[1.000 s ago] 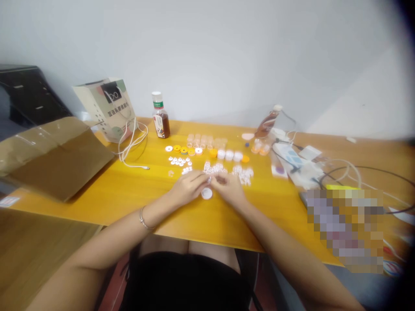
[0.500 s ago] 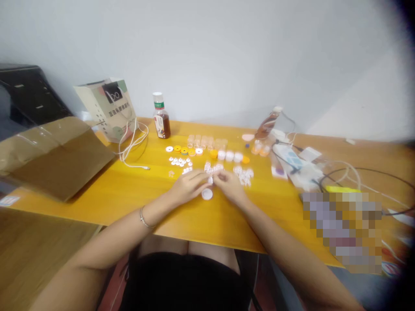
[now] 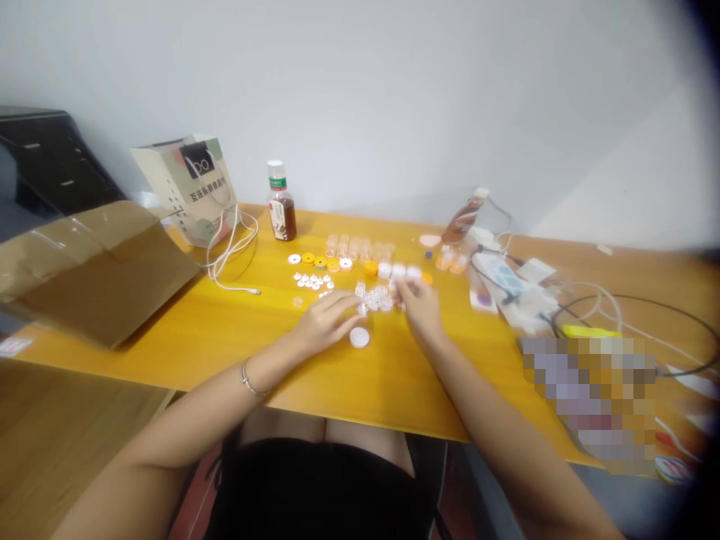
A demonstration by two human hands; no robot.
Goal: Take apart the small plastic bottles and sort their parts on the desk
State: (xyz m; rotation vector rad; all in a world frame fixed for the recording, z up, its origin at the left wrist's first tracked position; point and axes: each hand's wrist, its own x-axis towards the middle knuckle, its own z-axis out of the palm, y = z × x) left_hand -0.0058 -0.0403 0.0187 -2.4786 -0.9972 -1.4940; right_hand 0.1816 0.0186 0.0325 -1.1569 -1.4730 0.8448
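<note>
My left hand (image 3: 326, 321) rests on the yellow table (image 3: 236, 330) with its fingers pinched together on a small white piece, beside a pile of small clear-white pieces (image 3: 376, 297). A white round cap (image 3: 358, 337) lies just in front of that hand. My right hand (image 3: 421, 306) is farther right and back, its fingers curled down over another heap of small white pieces; they are blurred. Behind the hands runs a row of yellow and white rings and caps (image 3: 337, 262), with small clear vials (image 3: 354, 244) beyond it.
A tea bottle (image 3: 280, 204) and a paper bag (image 3: 194, 187) stand at the back left, with a white cable (image 3: 228, 255). A brown cardboard sheet (image 3: 95, 270) lies at left. A tilted bottle (image 3: 464, 217), a power strip (image 3: 506, 274) and black cables clutter the right.
My right hand has left the spot where both hands met and moved right and back onto the far pile. My left hand stays put.
</note>
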